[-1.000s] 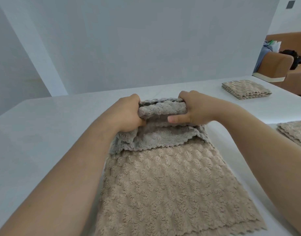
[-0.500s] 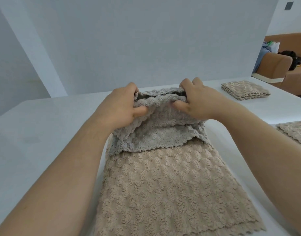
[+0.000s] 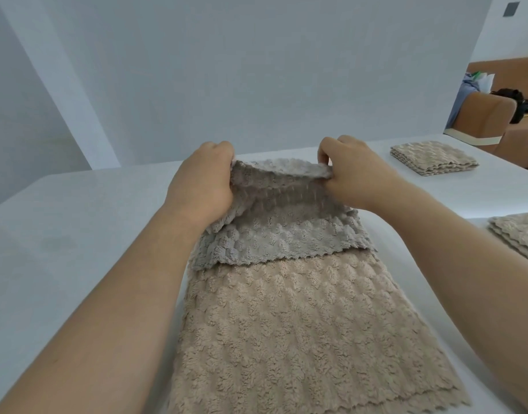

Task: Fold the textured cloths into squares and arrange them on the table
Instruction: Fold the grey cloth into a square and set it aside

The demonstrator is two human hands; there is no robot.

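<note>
1. The left hand point(image 3: 201, 180) and right hand point(image 3: 355, 177) each pinch a far corner of the grey cloth point(image 3: 280, 231). They have lifted and spread, stretching the bunched edge.
2. Its near hem lies on the beige cloth point(image 3: 301, 339) on the table point(image 3: 77, 219).
3. This is probably straightening before a fold.

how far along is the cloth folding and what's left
Done: one folded beige stack sits at far right, and a second pile shows at the right edge, partly out of frame. In hand: the left hand and right hand pinch the far edge of the grey cloth, held raised. Left: folding that one square, then the beige cloth spread flat under it.
</note>
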